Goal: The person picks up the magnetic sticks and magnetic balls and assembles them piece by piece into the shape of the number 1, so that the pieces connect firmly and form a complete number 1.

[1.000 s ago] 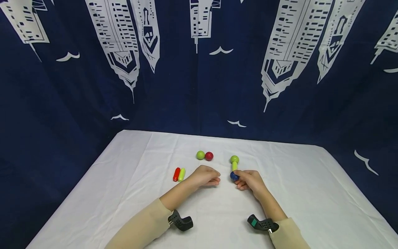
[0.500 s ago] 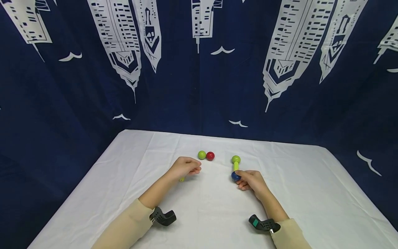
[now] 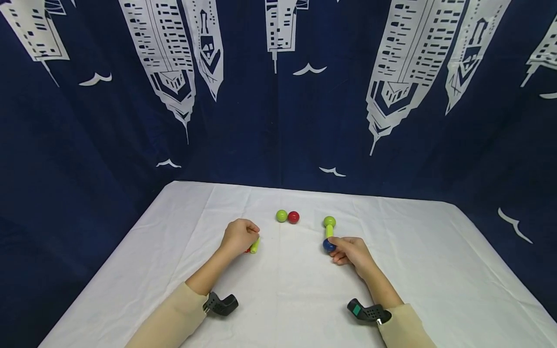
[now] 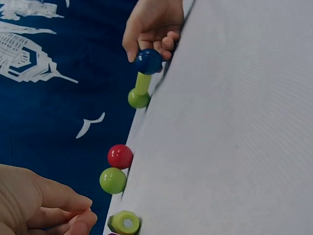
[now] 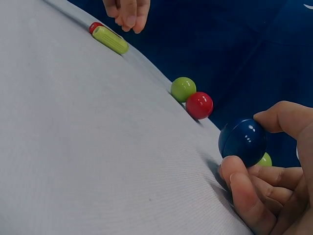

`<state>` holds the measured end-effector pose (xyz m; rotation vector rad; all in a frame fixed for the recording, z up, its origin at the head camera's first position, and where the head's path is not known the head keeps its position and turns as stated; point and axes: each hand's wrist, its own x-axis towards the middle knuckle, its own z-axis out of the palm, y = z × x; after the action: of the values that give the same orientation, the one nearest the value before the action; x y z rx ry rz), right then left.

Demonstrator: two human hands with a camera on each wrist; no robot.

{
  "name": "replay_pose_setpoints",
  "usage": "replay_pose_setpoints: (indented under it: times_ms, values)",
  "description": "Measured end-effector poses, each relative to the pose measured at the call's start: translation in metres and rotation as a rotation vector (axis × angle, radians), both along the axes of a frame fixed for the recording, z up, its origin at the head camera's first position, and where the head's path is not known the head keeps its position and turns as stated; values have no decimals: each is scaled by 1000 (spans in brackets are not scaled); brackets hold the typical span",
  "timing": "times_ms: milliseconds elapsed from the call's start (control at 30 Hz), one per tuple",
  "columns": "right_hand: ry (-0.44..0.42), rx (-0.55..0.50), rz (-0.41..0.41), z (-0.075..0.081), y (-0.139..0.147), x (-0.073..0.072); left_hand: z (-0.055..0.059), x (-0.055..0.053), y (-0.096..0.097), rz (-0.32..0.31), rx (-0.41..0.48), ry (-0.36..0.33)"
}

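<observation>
My right hand (image 3: pixel 354 252) pinches a blue ball (image 5: pixel 243 142) between thumb and fingers. A yellow-green rod (image 3: pixel 329 232) joins that ball to a green ball (image 3: pixel 329 221), making a dumbbell shape. Over on the left, my left hand (image 3: pixel 239 236) hovers right above two short rods lying side by side, its fingers loosely bent and holding nothing. One rod is yellow-green (image 5: pixel 110 40); the other is red (image 5: pixel 92 27) and mostly hidden behind the hand in the head view. The yellow-green rod's end, with a pale round centre, faces the left wrist camera.
A loose green ball (image 3: pixel 281 216) and a red ball (image 3: pixel 293 217) sit together toward the back of the table, between my hands. White cloth (image 3: pixel 300 299) covers the table. A dark blue curtain (image 3: pixel 261 121) printed with white buildings hangs behind its far edge.
My left hand has moved left from near the table's middle to above the two rods. The right hand has stayed put, holding the blue ball.
</observation>
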<state>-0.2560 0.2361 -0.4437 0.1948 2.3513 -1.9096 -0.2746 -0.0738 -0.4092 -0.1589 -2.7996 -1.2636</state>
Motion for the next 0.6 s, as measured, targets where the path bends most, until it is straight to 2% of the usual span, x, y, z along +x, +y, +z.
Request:
replay_pose_setpoints:
  times_ms: [200, 433, 600]
  values:
    - [1, -2, -1, -1, 0, -1, -5, 4, 3, 16, -127, 65]
    - [-1, -10, 13, -2, 1, -1, -5, 6, 10, 7, -195, 75]
    - [-3, -18, 18, -2, 2, -1, -4, 5, 13, -14, -279, 93]
